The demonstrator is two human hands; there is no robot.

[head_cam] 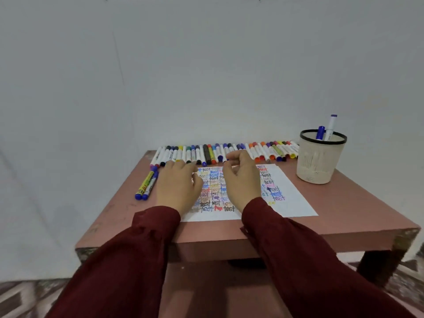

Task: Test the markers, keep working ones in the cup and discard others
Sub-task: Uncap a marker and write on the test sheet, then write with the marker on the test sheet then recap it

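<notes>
Head: left hand [177,188], right hand [241,182] loose (empty).

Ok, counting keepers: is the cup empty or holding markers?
Not empty: the cup holds a blue-capped marker and a taller purple-tipped marker, both standing.

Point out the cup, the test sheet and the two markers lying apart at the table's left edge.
cup [319,161]: head view, its pale front wall.
test sheet [296,204]: head view, its bare right margin.
two markers [144,184]: head view, the yellow-labelled barrel's middle.
</notes>
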